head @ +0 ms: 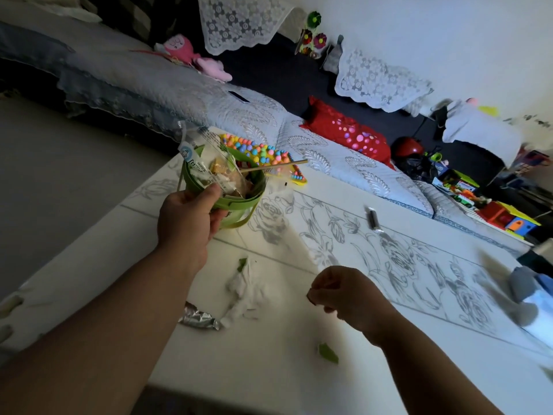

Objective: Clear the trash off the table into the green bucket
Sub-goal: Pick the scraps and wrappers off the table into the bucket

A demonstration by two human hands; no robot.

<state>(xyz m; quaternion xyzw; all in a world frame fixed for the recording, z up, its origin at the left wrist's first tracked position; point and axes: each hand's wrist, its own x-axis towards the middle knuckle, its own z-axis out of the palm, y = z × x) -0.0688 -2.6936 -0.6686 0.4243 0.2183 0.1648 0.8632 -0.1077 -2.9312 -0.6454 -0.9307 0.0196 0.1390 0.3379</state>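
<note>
Green plastic, round and smooth: the green bucket (239, 205) is at the far side of the white table (299, 369), stuffed with crinkly clear wrappers (209, 163) and a thin wooden stick (275, 166). The left hand (187, 217) grips the bucket's side. The right hand (347, 292), over the table's middle, is curled and pinches a tiny dark bit (310, 297). A crumpled white tissue (242, 290) and a shiny silver wrapper (199, 319) lie on the table.
</note>
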